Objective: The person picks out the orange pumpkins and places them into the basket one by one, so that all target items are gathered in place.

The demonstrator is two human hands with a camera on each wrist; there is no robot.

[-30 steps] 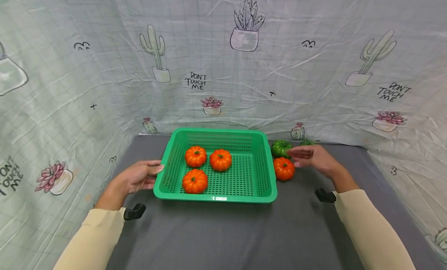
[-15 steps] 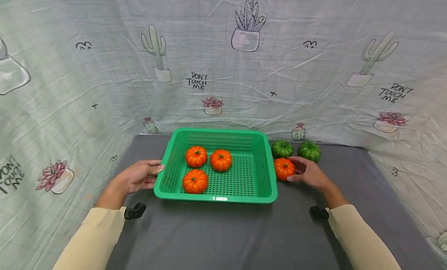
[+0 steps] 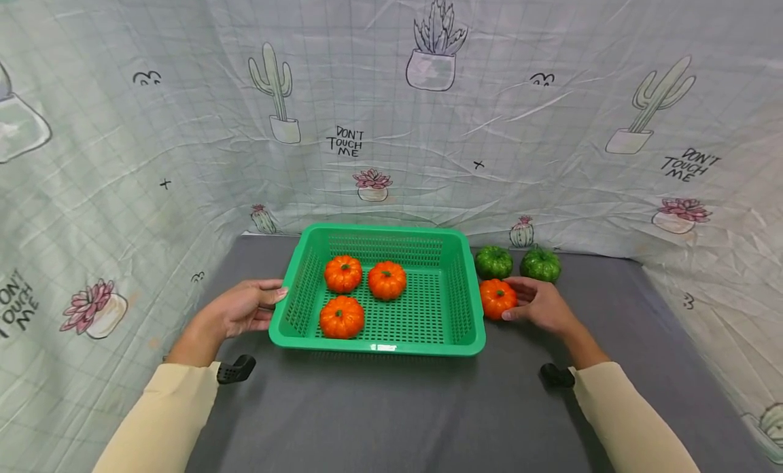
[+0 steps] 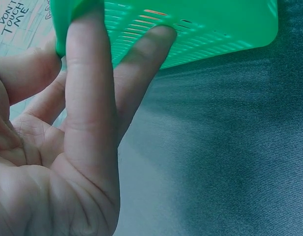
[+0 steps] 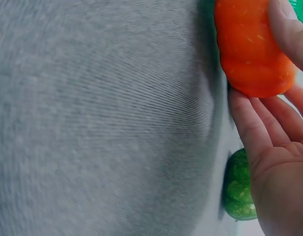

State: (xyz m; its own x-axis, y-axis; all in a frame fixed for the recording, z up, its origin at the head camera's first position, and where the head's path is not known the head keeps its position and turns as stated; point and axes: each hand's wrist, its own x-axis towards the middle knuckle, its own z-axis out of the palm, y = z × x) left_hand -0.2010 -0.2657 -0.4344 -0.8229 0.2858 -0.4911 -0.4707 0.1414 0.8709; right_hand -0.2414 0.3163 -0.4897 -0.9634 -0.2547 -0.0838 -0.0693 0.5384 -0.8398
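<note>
At the left end of a green plastic basket (image 3: 377,347), my left hand (image 3: 245,308) pinches the rim with thumb above and fingers below. The left wrist view shows those fingers (image 4: 90,98) against the basket's slotted side (image 4: 210,34). Just outside the basket's right wall, my right hand (image 3: 538,304) holds a small orange pumpkin (image 3: 497,300). Its thumb (image 5: 291,34) lies on one side of the pumpkin (image 5: 252,49), the other fingers under its edge. Inside the basket, toward the left, sit three orange pumpkins, one at the front (image 3: 342,318).
Two green pumpkins stand behind the right hand, one by the basket's corner (image 3: 493,262), the other farther right (image 3: 541,264). A grey cloth (image 3: 379,418) covers the table. A pale curtain with cactus prints (image 3: 391,119) encloses the back and sides.
My right hand has come left and toward me from over the green pumpkins and taken hold of the orange pumpkin. The left hand and basket have stayed put.
</note>
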